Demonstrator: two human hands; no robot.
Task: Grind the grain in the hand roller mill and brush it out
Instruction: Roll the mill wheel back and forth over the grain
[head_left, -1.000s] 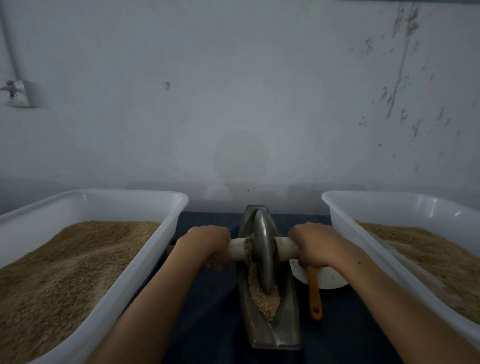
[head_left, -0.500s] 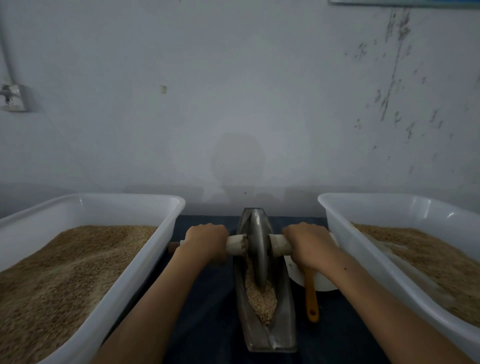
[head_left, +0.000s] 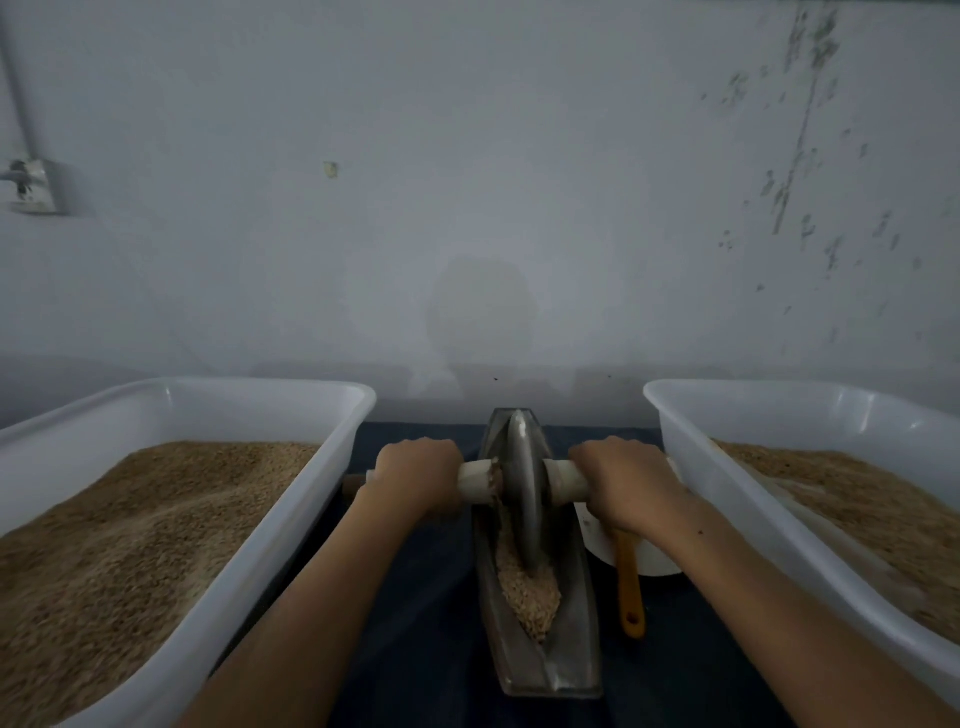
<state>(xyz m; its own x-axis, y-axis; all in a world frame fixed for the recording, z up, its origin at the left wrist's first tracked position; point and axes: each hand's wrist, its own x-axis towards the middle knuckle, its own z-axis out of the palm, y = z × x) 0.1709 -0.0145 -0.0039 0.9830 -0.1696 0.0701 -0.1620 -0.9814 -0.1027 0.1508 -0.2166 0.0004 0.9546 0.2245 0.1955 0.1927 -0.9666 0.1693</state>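
Bottom centre of frame: left hand (head_left: 418, 475) and right hand (head_left: 623, 480) each have fingers curled tight round the axle handle (head_left: 475, 480) of the roller wheel (head_left: 522, 488) sitting in the trough (head_left: 571, 613). Looks heavy, rigid metal; grain (head_left: 530, 597) loose, spills easy.

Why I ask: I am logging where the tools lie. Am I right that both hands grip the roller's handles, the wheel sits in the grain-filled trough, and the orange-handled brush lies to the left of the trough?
Not quite. The head view shows the orange-handled brush lying to the right of the trough, beside the right hand. The rest holds: left hand and right hand grip the handles, and the wheel sits in the grain.
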